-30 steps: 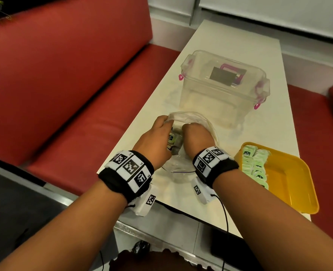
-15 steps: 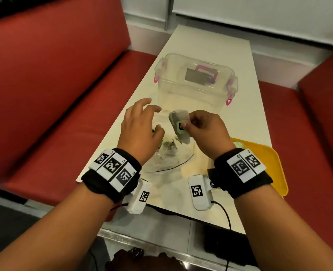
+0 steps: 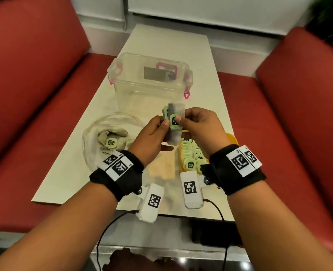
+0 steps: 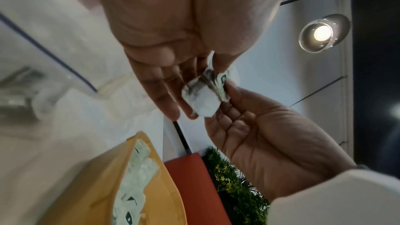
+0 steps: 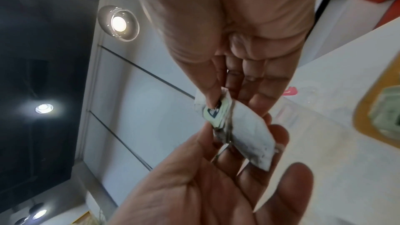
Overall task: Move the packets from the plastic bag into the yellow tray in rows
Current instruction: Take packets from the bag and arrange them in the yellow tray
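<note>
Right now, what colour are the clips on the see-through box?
Pink. The clips on the clear box show best in the head view.

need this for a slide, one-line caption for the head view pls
Both hands pinch packets above the table, between plastic bag and yellow tray.

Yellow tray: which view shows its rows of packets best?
Left wrist: the yellow tray shows a blurred packet row unobstructed. In the head view, the right hand hides most of it; the right wrist view catches only a rim corner.
</note>
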Demonstrator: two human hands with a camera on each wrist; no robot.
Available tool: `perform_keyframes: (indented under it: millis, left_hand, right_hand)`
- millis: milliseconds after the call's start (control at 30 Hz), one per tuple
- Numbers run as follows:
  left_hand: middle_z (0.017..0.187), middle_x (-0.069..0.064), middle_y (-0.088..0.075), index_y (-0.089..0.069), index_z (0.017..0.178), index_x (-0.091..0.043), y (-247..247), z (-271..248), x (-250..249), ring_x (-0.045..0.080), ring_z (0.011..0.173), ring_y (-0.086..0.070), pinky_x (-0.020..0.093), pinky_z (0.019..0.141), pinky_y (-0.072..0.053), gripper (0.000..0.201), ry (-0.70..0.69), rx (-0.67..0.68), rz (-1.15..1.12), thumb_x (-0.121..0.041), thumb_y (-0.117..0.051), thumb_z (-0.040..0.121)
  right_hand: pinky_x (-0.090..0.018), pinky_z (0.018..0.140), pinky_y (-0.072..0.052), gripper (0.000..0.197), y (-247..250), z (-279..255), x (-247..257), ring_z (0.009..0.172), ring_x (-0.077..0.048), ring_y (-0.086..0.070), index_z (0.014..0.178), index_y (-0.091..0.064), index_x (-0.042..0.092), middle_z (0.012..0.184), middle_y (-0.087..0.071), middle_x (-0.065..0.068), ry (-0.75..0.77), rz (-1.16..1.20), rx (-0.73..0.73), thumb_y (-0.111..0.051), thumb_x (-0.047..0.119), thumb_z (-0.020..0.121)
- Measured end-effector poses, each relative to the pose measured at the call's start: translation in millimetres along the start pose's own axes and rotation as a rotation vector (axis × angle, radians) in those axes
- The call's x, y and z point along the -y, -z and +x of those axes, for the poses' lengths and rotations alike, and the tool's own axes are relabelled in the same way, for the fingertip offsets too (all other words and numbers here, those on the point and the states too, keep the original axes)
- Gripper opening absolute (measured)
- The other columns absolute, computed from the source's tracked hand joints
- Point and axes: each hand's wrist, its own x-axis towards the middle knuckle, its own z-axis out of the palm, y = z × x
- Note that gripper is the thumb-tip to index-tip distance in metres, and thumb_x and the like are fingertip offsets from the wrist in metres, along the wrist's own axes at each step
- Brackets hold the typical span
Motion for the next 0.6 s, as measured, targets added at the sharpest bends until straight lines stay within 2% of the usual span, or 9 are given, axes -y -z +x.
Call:
perform_keyframes:
  millis: [100, 167, 200, 233, 333, 433, 533, 600]
  left_hand:
    - [0.085, 0.002, -0.062, -0.05, 0.092, -0.013, -9.6, 5.4, 6.9, 0.011, 0.07, -0.063, 0.038, 0.071, -0.057, 0.018, 0.039, 0.012, 0.013, -0.023, -0.04, 0.104]
    - [0.079, 0.0, -0.06, -0.05, 0.088, -0.014, -14.2, 7.8, 9.6, 0.008, 0.064, -0.062, 0.035, 0.067, -0.056, 0.018, 0.045, 0.011, 0.027, -0.02, -0.041, 0.103]
    - [0.078, 0.0, -0.06, -0.051, 0.088, -0.014, -16.6, 8.6, 10.7, 0.007, 0.063, -0.062, 0.034, 0.065, -0.056, 0.018, 0.042, 0.008, 0.032, -0.02, -0.042, 0.103]
    - [0.078, -0.001, -0.06, -0.052, 0.088, -0.015, -17.8, 9.3, 11.4, 0.006, 0.064, -0.062, 0.032, 0.064, -0.056, 0.017, 0.033, -0.001, 0.035, -0.019, -0.043, 0.102]
    - [0.078, -0.001, -0.061, -0.053, 0.091, -0.013, -19.8, 10.2, 14.2, 0.006, 0.064, -0.061, 0.026, 0.058, -0.054, 0.014, 0.0, -0.044, 0.043, -0.017, -0.045, 0.102]
    - [0.083, 0.001, -0.064, -0.049, 0.108, -0.012, -19.9, 11.7, 17.4, 0.005, 0.06, -0.06, 0.031, 0.06, -0.054, 0.008, -0.03, -0.114, 0.026, -0.013, -0.045, 0.101]
    - [0.089, 0.0, -0.065, -0.034, 0.128, -0.032, -15.2, 15.0, 24.0, 0.012, 0.067, -0.059, 0.038, 0.069, -0.054, 0.036, -0.084, -0.125, 0.104, -0.009, -0.042, 0.101]
    - [0.097, 0.003, -0.062, -0.025, 0.131, -0.049, -12.6, 14.5, 25.4, 0.013, 0.071, -0.057, 0.037, 0.071, -0.053, 0.052, -0.138, -0.086, 0.2, -0.008, -0.038, 0.101]
  right_hand:
    - [-0.055, 0.078, -0.056, 0.011, 9.8, -1.5, -12.4, 0.079, -0.038, -0.067, 0.09, -0.064, -0.006, 0.09, -0.067, -0.028, -0.041, 0.006, -0.062, -0.063, 0.004, 0.089]
    - [-0.057, 0.077, -0.056, 0.012, 13.8, -1.4, -18.1, 0.085, -0.047, -0.065, 0.089, -0.065, -0.005, 0.092, -0.066, -0.032, -0.051, -0.002, -0.088, -0.065, 0.007, 0.088]
    - [-0.056, 0.077, -0.056, 0.013, 15.7, -1.5, -20.3, 0.083, -0.047, -0.065, 0.088, -0.064, -0.004, 0.091, -0.066, -0.032, -0.054, -0.007, -0.097, -0.067, 0.008, 0.087]
    - [-0.054, 0.076, -0.057, 0.013, 17.6, -1.2, -22.0, 0.076, -0.045, -0.065, 0.086, -0.064, -0.003, 0.087, -0.066, -0.03, -0.056, -0.011, -0.103, -0.068, 0.009, 0.086]
    - [-0.038, 0.066, -0.056, 0.011, 23.5, -2.7, -27.5, 0.058, -0.022, -0.061, 0.084, -0.06, 0.003, 0.074, -0.064, -0.016, -0.082, 0.011, -0.112, -0.07, 0.008, 0.085]
    - [-0.029, 0.059, -0.054, 0.011, 27.4, -6.1, -33.8, 0.058, -0.019, -0.066, 0.095, -0.057, 0.001, 0.078, -0.067, -0.012, -0.124, 0.079, -0.122, -0.064, 0.007, 0.089]
    - [-0.028, 0.058, -0.053, 0.003, 29.0, -8.1, -37.5, 0.062, -0.022, -0.069, 0.097, -0.053, 0.005, 0.087, -0.067, -0.015, -0.151, 0.141, -0.107, -0.055, 0.007, 0.095]
    - [-0.027, 0.056, -0.052, 0.005, 30.0, -8.2, -38.8, 0.059, -0.02, -0.068, 0.098, -0.053, 0.008, 0.087, -0.066, -0.012, -0.141, 0.116, -0.097, -0.049, 0.007, 0.098]
